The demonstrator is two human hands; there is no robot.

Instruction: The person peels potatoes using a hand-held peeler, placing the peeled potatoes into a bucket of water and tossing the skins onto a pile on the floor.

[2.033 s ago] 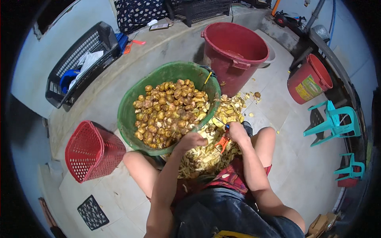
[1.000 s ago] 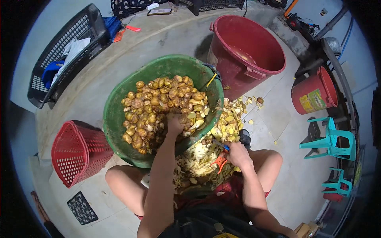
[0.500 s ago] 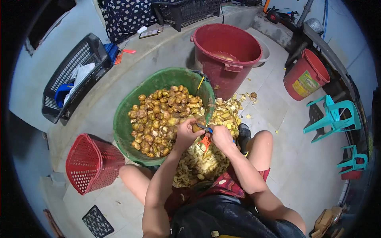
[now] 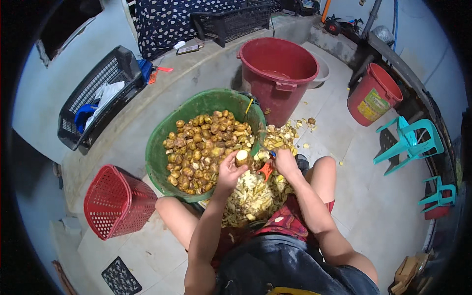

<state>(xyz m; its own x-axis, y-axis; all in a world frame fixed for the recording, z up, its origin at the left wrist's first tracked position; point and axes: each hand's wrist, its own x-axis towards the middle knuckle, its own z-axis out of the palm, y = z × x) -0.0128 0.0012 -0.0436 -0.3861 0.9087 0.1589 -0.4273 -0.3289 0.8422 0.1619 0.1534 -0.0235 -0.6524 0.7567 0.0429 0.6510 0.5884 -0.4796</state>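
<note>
My left hand [image 4: 230, 172] grips a potato [image 4: 242, 158] whose upper end is peeled to pale flesh, the lower part still brown. Just to the right, my right hand [image 4: 287, 163] is closed round a small blue-handled knife [image 4: 273, 153]; its blade is hard to make out here. Left of the hands stands a green tub [image 4: 156, 142] with many brown unpeeled potatoes [image 4: 199, 147]. Below both hands spreads a heap of pale peelings [image 4: 250, 199], between my legs. An orange piece [image 4: 266, 170] shows under my right hand.
Behind the green tub stands a big red bin [image 4: 273, 93]. A red perforated basket [image 4: 118, 204] is at my left knee. More peelings [image 4: 280, 135] lie on the floor by the bin. To the right are a smaller red bucket [image 4: 376, 93] and teal stools [image 4: 410, 142].
The knife has come away from the potato as my right hand moved slightly right and up. My left hand has turned the potato, showing a pale cut top. The whole view has shifted a little.
</note>
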